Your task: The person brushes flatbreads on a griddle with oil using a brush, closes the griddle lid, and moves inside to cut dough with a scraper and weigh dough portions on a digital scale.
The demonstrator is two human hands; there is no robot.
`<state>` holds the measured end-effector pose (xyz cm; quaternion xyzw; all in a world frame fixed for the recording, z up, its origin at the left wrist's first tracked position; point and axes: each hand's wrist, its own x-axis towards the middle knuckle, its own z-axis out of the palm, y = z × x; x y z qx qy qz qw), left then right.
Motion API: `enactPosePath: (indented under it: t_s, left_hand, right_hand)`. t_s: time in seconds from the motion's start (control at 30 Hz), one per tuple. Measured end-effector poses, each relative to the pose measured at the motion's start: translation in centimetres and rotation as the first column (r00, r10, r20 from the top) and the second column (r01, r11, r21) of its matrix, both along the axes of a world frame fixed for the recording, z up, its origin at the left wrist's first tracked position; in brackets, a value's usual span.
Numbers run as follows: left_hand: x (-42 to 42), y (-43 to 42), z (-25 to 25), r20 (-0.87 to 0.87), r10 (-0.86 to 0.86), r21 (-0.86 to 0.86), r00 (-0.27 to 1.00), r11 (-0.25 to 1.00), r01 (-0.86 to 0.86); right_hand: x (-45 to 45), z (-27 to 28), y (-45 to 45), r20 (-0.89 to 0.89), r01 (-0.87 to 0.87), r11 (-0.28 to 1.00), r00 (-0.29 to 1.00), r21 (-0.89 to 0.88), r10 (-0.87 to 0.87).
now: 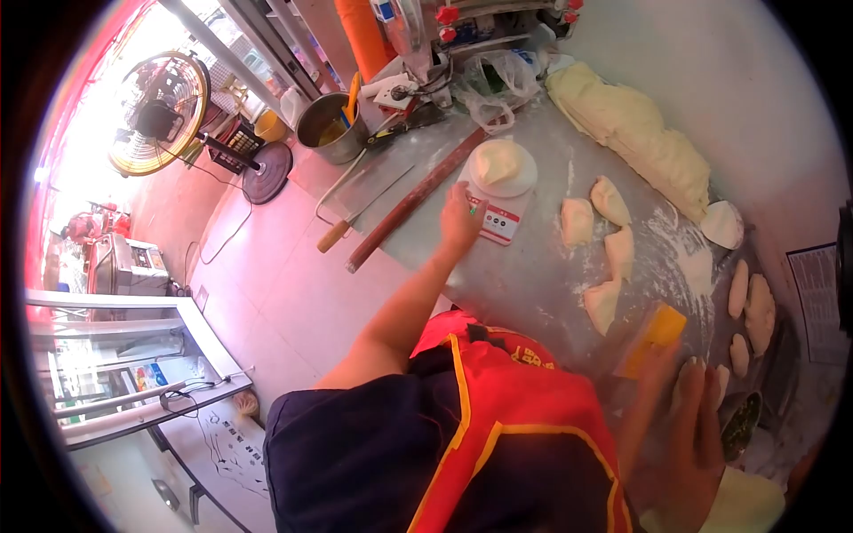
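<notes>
A white scale [500,224] with red trim holds a pale dough piece [498,163] on its round plate. My left hand [460,218] is at the scale's left edge, fingers a little apart and nothing gripped. Lower right, my right hand [655,366], partly blurred, is closed on a yellow scraper [665,326]. Between the hands lie cut dough pieces [577,221], one of them the lower piece [602,305]. A long dough mass [633,124] lies along the table's far right side.
Left of the scale are a red-brown rolling pin [414,202], a wooden-handled rod [334,236] and a metal pot [332,128]. A plastic bag [494,87] lies behind. Close to my right hand are another person's hand [699,413] and shaped dough [760,314].
</notes>
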<state>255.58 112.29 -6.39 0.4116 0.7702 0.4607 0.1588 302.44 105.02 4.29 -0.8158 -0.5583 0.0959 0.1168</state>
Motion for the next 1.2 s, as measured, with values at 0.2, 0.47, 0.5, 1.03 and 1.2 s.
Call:
enactPosePath:
  t_s: [0.2, 0.47, 0.5, 1.03, 1.2]
  left_hand:
    - [-1.1, 4.0, 1.0, -0.153, -0.014, 0.131, 0.988, 0.991, 0.035]
    - [-1.0, 4.5, -0.5, 0.011, -0.021, 0.103, 1.000, 0.995, 0.020]
    - [-1.1, 4.4, -0.9, -0.004, -0.028, 0.128, 1.000, 0.991, 0.029]
    - [-1.1, 3.3, -0.8, 0.201, 0.009, 0.135, 0.980, 0.990, -0.037]
    - [-1.0, 3.1, -0.8, 0.179, 0.011, 0.121, 0.984, 0.992, -0.033]
  right_hand:
    - [-6.1, 3.4, 5.3, -0.145, -0.204, 0.904, 0.951, 0.377, 0.275]
    - [-22.3, 6.0, 11.1, -0.185, -0.682, 0.671, 0.647, 0.293, 0.739]
    - [-24.1, 5.6, 11.9, -0.147, -0.734, 0.617, 0.602, 0.285, 0.785]
    - [-35.6, 2.5, 18.7, 0.070, -0.970, 0.241, 0.237, -0.041, 0.969]
    - [-37.1, 0.7, 17.5, 0.090, -0.961, 0.263, 0.256, -0.087, 0.963]
